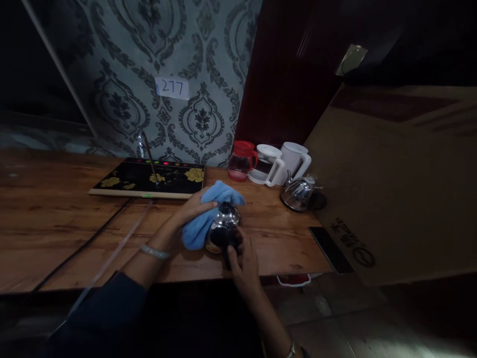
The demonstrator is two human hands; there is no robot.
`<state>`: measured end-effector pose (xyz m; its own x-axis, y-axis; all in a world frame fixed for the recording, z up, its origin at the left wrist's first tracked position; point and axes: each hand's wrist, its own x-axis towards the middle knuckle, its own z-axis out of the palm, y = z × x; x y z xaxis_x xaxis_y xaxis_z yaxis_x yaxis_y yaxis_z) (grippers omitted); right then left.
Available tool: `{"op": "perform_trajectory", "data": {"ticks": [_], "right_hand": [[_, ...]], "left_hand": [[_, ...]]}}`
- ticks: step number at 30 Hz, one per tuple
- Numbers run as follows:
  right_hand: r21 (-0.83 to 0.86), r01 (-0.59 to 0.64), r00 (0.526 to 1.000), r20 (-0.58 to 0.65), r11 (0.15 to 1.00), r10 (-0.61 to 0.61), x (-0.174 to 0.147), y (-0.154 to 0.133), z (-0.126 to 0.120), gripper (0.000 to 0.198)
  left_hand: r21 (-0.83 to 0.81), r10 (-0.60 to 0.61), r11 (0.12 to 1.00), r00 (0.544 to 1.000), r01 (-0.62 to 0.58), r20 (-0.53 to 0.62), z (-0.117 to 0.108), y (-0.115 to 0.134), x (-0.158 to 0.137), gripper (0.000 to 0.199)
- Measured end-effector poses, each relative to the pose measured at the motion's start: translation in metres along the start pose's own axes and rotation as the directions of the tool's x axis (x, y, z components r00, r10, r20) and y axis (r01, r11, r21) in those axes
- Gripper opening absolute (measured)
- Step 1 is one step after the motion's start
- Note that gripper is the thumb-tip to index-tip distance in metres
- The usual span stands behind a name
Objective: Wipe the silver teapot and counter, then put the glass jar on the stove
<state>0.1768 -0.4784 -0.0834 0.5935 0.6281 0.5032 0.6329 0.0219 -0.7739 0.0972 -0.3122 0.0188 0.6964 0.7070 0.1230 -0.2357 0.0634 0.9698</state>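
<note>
A small shiny steel kettle (224, 222) stands on the wooden table (74, 233) near its front edge. My left hand (194, 206) presses a blue cloth (208, 214) against the kettle's left side and top. My right hand (242, 261) grips the kettle's black handle (227, 243) from the front. A pale bracelet sits on my left wrist.
A black induction tea tray (149, 180) with yellow flowers and a thin faucet lies behind. At the back right stand a red-lidded glass pitcher (241, 160), two white-handled jugs (283, 161) and a second steel kettle (300, 193). A large cardboard sheet (395, 199) leans at the right. A cable and a clear hose cross the table.
</note>
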Motion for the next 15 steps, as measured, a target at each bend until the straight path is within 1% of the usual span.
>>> {"op": "perform_trajectory", "data": {"ticks": [3,6,8,10,12,14,15], "right_hand": [[0.025,-0.016,0.999,-0.027,1.0,0.016,-0.004,0.0,0.006,0.041],[0.106,-0.044,0.996,-0.077,0.993,0.052,-0.006,-0.002,0.01,0.035],[0.154,-0.068,0.992,-0.098,0.986,0.084,-0.007,-0.004,0.012,0.029],[0.182,-0.095,0.987,-0.11,0.979,0.116,-0.007,-0.007,0.013,0.027],[0.205,-0.118,0.983,-0.113,0.972,0.144,-0.007,-0.008,0.014,0.027],[0.234,-0.127,0.981,-0.115,0.964,0.157,-0.007,-0.009,0.014,0.028],[0.245,-0.127,0.98,-0.116,0.961,0.159,-0.008,-0.009,0.014,0.027]], "left_hand": [[0.001,-0.05,0.999,0.997,0.05,0.063,-0.018,-0.024,0.0,0.047],[0.043,-0.05,0.998,0.999,0.05,-0.006,-0.04,-0.059,0.005,0.047],[0.108,-0.026,0.994,0.998,0.032,-0.055,-0.048,-0.08,0.006,0.052],[0.2,0.021,0.98,0.994,0.002,-0.111,-0.049,-0.095,0.001,0.058],[0.311,0.101,0.949,0.981,-0.047,-0.163,-0.043,-0.104,-0.013,0.06],[0.454,0.219,0.884,0.956,-0.109,-0.195,-0.034,-0.11,-0.034,0.057],[0.538,0.285,0.831,0.937,-0.138,-0.2,-0.029,-0.114,-0.046,0.056]]}}
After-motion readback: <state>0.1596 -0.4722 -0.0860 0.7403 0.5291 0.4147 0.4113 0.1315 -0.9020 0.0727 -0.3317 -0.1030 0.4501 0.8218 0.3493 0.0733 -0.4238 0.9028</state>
